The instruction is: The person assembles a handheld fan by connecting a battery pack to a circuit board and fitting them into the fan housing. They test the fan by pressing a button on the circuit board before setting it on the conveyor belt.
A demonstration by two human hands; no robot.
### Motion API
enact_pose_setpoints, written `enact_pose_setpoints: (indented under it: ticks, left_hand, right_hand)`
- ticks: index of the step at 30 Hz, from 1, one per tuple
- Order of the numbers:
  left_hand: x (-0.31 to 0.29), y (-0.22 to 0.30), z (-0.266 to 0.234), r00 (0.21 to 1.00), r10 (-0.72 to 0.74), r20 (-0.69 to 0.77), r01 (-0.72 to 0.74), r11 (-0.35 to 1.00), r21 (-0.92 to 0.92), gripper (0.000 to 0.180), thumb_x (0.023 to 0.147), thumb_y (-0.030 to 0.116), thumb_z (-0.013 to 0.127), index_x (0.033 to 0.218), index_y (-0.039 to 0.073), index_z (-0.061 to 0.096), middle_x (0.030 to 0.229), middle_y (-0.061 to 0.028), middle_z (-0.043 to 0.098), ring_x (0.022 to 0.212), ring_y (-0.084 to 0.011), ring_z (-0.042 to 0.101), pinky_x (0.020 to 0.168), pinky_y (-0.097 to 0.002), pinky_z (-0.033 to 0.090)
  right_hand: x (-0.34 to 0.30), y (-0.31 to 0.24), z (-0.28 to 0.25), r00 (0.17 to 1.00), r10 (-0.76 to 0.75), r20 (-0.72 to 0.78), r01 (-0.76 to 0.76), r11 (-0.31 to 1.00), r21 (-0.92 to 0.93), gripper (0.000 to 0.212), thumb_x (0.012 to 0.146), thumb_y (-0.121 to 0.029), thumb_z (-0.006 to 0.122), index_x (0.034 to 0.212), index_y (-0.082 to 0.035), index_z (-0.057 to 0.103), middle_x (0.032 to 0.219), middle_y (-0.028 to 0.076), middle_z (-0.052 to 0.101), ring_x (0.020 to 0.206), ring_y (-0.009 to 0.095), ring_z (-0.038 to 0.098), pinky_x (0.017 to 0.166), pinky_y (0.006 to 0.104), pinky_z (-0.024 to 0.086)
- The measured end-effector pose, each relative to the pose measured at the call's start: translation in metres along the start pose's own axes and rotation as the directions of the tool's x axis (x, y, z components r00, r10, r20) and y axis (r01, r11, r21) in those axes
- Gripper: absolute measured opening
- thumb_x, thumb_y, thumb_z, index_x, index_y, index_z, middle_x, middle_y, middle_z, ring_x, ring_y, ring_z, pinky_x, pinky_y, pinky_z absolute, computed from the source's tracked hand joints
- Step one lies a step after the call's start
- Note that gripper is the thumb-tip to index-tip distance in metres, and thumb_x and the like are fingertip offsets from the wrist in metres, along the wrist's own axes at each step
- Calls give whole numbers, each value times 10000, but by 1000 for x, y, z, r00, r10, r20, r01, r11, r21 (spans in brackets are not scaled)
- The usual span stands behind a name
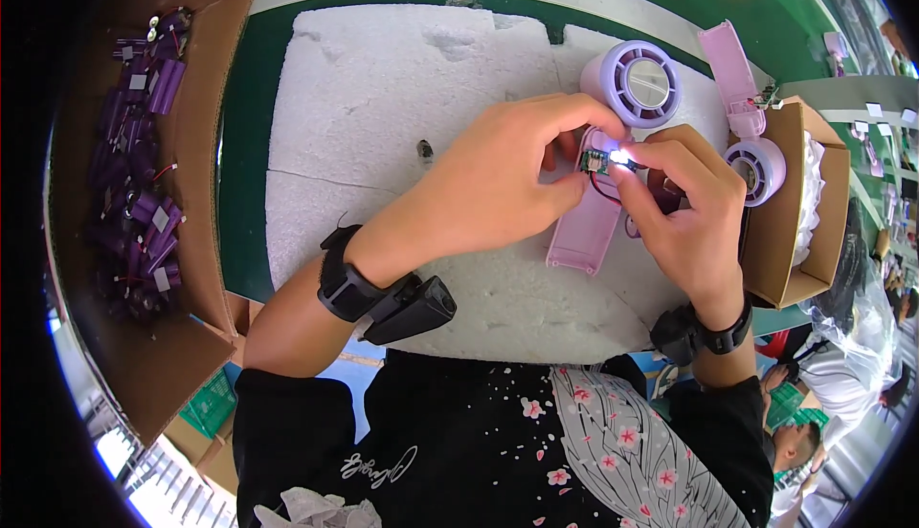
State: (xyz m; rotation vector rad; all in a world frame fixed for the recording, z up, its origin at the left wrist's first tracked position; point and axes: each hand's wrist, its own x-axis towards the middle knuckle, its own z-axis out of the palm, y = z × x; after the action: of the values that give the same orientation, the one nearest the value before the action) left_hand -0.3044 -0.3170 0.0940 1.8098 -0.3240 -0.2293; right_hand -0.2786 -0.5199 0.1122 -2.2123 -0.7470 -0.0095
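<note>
A handheld fan with a lilac round head (592, 80) lies on the foam sheet, its pink handle shell (580, 241) pointing toward me. My left hand (507, 169) is closed round the upper part of this handle, just below the head. Inside the shell sits a small green circuit board (594, 161) with red and black wires beside it. A bright white light (620, 157) glows at the board's right end. There the thumb and forefinger of my right hand (691, 204) pinch the board's edge. Part of a purple cylindrical cell shows beneath the right fingers.
A white foam sheet (364, 88) covers the green table. At left stands a cardboard box (206, 145) with several purple battery cells (134, 135). Another pink fan (732, 73) lies against a smaller carton (790, 241) holding white pieces at right. People work farther right.
</note>
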Motion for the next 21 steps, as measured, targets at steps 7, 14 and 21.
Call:
enact_pose_setpoints:
  ticks: [7,14,21]
  left_hand:
    - [2,9,3,994,-101,-29,101,995,-3,368,766,-33,631,1123,54,617,982,-33,647,844,-136,583,733,-270,482]
    - [1,2,3,999,-35,-38,34,999,-29,343,779,-26,619,1114,46,608,1010,-35,638,852,-132,582,749,-278,492]
    - [-1,0,-1,999,-46,-3,45,994,-96,334,835,-30,623,1164,24,611,1038,-42,653,875,-136,604,776,-279,502]
  right_hand:
    - [0,-4,-1,998,-60,-34,59,998,-38,160,775,40,742,924,16,686,838,60,645,539,70,549,458,217,400]
    - [-1,-3,0,997,-51,-55,47,996,-74,168,738,-6,765,894,-23,704,811,76,655,593,203,644,519,291,500]
    - [-3,1,1,992,-123,-31,119,987,-105,172,771,40,748,937,24,706,856,74,658,554,85,591,479,229,447]
